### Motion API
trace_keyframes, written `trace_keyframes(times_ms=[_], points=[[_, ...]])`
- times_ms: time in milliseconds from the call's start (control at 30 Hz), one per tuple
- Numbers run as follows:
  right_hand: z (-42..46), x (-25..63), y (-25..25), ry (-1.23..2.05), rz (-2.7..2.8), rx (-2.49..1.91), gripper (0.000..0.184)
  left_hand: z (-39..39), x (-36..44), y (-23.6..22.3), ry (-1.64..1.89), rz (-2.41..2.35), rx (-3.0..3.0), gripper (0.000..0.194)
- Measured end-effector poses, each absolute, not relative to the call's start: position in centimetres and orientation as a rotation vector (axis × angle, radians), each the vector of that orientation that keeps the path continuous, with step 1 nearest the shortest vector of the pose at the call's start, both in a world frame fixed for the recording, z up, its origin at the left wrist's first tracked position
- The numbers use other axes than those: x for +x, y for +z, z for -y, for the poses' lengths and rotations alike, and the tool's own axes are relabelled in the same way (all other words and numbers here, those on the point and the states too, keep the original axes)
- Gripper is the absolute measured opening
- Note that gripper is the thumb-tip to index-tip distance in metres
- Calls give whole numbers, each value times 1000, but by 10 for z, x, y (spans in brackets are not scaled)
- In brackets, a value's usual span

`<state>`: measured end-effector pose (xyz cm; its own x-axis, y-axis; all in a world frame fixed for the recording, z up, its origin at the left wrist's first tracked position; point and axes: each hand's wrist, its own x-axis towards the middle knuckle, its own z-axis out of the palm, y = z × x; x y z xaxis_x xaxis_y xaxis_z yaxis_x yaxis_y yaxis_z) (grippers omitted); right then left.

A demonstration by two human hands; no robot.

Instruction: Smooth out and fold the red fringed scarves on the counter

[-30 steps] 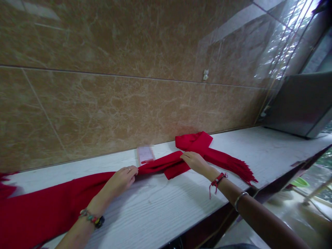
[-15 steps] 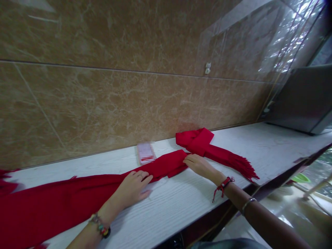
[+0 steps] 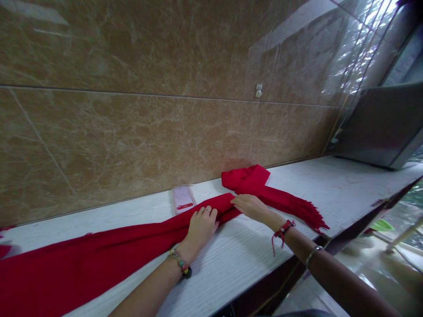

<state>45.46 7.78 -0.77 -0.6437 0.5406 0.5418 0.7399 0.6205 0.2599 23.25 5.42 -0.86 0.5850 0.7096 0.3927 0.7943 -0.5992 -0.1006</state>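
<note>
A long red scarf (image 3: 99, 255) lies along the white counter, broad at the left and gathered into a narrow strip at the middle. My left hand (image 3: 201, 226) lies over this strip, its ringed fingers curled across the cloth and the thumb at the near side. Just to the right, my right hand (image 3: 251, 208) pinches the end of the folded strip between thumb and fingertips. Beyond it, a crossed red piece with a fringed end (image 3: 284, 200) rests against the wall; whether it joins the strip cannot be made out.
Behind the strip lies a small pale packet (image 3: 183, 199), partly blurred. A brown marble-tiled wall (image 3: 148, 136) runs along the back of the white counter (image 3: 205, 273). At the far right stands a grey box-shaped appliance (image 3: 376, 127). A green basin (image 3: 381, 225) is below the counter.
My left hand has slid right along the scarf, from its narrow part to the folded strip near my right hand. The right hand keeps its pinch in nearly the same place.
</note>
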Motion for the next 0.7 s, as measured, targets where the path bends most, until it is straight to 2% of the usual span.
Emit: trace_keyframes(times_ms=[133,400,533,700], points=[[-81,455,-3,-651,2318,-1018,21,-60,230,-2,-505,1205,-2530,17],[-68,459,-13,-537,2464,-988,18,-54,223,-12,-356,1091,-2635,22],[-64,462,-9,-532,2521,-1037,19,-55,223,-10,-367,1122,-2659,17],[-63,465,1,-624,2654,-963,26,-54,218,-10,-342,1111,-2638,22]])
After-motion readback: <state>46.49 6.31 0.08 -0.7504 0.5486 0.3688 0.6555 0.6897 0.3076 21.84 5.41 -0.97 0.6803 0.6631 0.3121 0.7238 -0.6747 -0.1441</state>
